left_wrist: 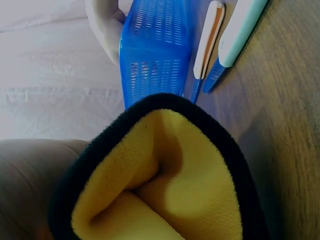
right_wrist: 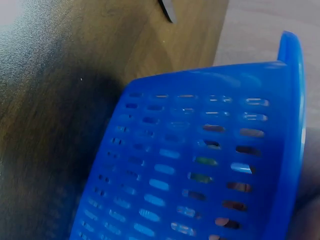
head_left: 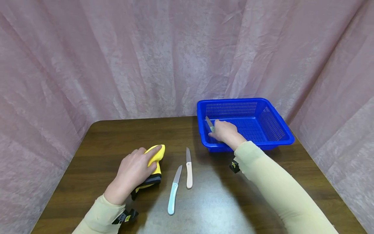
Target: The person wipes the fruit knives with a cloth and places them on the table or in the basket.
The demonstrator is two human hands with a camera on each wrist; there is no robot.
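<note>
My right hand (head_left: 225, 132) reaches over the near left rim into a blue plastic basket (head_left: 246, 143). It holds a small knife (head_left: 209, 123) by its pale green handle, the blade pointing away toward the basket's back left. In the right wrist view the slotted wall of the basket (right_wrist: 200, 80) hides most of that hand. My left hand (head_left: 135, 167) grips a folded yellow cloth (head_left: 157, 157) with black and grey edging, over the table's left half. Up close in the left wrist view, the cloth (left_wrist: 200, 185) forms a loose fold with a black border.
Between my hands, two more knives lie on the brown wooden table (head_left: 114, 136): one with a white handle (head_left: 189, 175), the other with a light turquoise handle (head_left: 172, 200). Their blades point away from me. A pink curtain (head_left: 146, 58) hangs behind the table and along its sides.
</note>
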